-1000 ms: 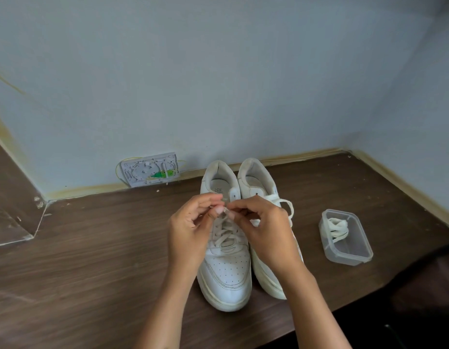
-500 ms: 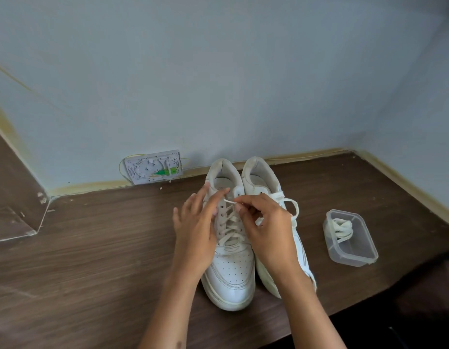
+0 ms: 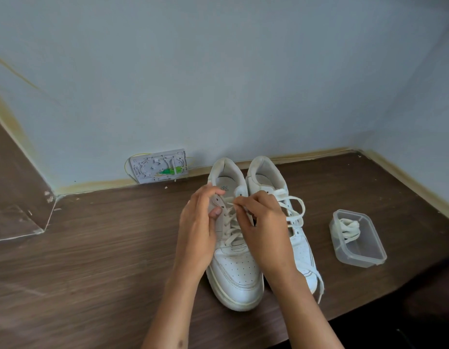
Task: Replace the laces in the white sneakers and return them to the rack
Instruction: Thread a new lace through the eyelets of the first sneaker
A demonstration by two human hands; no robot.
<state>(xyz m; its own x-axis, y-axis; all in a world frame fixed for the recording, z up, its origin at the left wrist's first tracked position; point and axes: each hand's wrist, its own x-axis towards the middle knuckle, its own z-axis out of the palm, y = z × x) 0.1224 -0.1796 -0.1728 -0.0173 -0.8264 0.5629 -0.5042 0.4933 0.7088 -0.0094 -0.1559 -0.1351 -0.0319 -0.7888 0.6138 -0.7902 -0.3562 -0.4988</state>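
**Both hands at the top eyelets of the left-side sneaker**

Head view: pale blue walls meet in a corner above a dark brown wooden surface (image 3: 92, 248), with a yellowish strip along the bottom of the walls. A grey plastic plate (image 3: 159, 166) with thin yellow wire and a green part leans at the foot of the back wall.

Two white sneakers stand side by side on the wood, touching each other, heels toward the wall and toes toward the person. The sneaker on the left (image 3: 233, 268) has its lace (image 3: 231, 233) crossed through most of the eyelets. The left hand (image 3: 197, 233) is at the outer side of this shoe; its fingers are curled over the upper edge near the top eyelets and the thumb presses on the eyelet flap. The right hand (image 3: 263, 230) is over the tongue, its fingers bent, and the thumb and forefinger pinch the thin end of the lace near the top eyelets.

The sneaker on the right (image 3: 300, 248) is partly hidden behind the right hand. Its lace (image 3: 294, 212) is loose, with a loop by the collar and one end trailing down past the toe.

To the right, apart from the shoes, stands a clear plastic container (image 3: 362, 253) without lid. A bundle of white laces (image 3: 348, 230) lies inside it.
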